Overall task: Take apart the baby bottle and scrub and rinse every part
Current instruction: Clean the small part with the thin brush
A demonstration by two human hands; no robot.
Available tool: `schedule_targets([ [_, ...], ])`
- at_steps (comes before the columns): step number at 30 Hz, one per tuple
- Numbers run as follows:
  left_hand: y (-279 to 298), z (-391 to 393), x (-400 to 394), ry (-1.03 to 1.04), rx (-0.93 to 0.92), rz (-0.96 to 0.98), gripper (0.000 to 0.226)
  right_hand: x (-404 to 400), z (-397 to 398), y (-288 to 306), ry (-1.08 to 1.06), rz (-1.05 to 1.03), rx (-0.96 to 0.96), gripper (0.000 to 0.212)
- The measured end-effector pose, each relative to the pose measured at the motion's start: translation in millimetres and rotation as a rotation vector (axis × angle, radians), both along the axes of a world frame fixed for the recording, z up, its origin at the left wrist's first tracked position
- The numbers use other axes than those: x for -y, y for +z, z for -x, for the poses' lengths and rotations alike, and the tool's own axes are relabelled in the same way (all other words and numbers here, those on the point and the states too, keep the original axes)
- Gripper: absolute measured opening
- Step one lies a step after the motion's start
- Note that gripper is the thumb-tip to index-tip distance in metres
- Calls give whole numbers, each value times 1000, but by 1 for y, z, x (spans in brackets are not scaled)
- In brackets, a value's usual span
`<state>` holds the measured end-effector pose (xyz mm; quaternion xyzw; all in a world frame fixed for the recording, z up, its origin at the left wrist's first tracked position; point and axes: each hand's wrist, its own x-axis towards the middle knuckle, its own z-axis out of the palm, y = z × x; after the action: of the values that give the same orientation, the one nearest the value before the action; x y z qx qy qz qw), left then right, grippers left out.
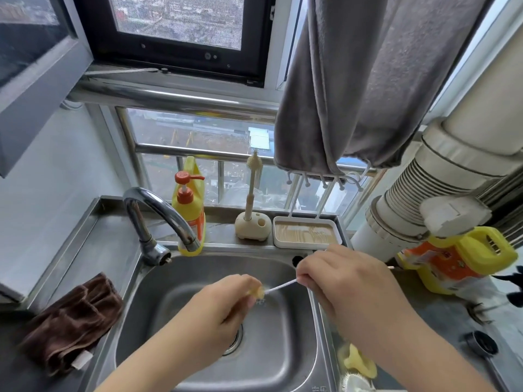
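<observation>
Over the steel sink (158,290), my left hand (226,301) pinches a small pale yellow bottle part (258,292) between its fingertips. My right hand (336,281) pinches the handle of a thin white brush (281,287), whose tip sits in the yellow part. Its far end pokes out behind the hand. Other yellow bottle parts (358,360) lie on the counter at the sink's right edge, partly hidden by my right forearm. A white bristled piece (353,384) shows just below them.
The faucet (161,213) arches over the sink's back left, no water running. A yellow soap bottle (189,205), a tall bottle brush in its stand (252,210) and a white tray (307,232) line the sill. A brown cloth (70,321) lies left; yellow containers (458,258) stand right.
</observation>
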<state>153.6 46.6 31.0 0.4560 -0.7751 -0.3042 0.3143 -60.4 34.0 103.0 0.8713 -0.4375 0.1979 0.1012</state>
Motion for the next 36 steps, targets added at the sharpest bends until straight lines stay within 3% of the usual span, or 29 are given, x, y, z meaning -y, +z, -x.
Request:
schedule_targets([
  [5,-1,4,0,18,-18,139,12,-2,-6,-14,-142,-220,143,18],
  [9,6,5,-1,85,-151,140,18,-7,-15,-31,-199,-664,589,18],
  [11,6,6,0,133,-220,102,21,-16,-21,-42,-206,-760,703,16],
  [13,2,5,1,164,-230,64,25,-23,-25,-49,-196,-742,635,14],
  [16,-13,2,3,181,-147,29,28,-24,-19,-46,-160,-478,303,18],
  [18,-21,2,3,135,-36,78,26,-15,-14,-38,-91,-365,204,17],
  [21,-17,10,0,9,50,154,21,5,-6,-27,-67,-393,217,21],
  [26,0,8,3,35,-169,63,25,9,-2,-36,-68,-623,397,16],
  [29,-2,1,5,96,-226,-17,30,-7,-8,-47,-19,-586,265,32],
  [32,-10,-3,5,93,-79,67,26,-7,-8,-41,6,-303,82,28],
  [34,-11,2,3,28,45,192,20,4,-7,-31,-45,-308,113,24],
  [36,-6,9,-1,-26,25,208,21,13,-5,-24,-71,-427,208,23],
])
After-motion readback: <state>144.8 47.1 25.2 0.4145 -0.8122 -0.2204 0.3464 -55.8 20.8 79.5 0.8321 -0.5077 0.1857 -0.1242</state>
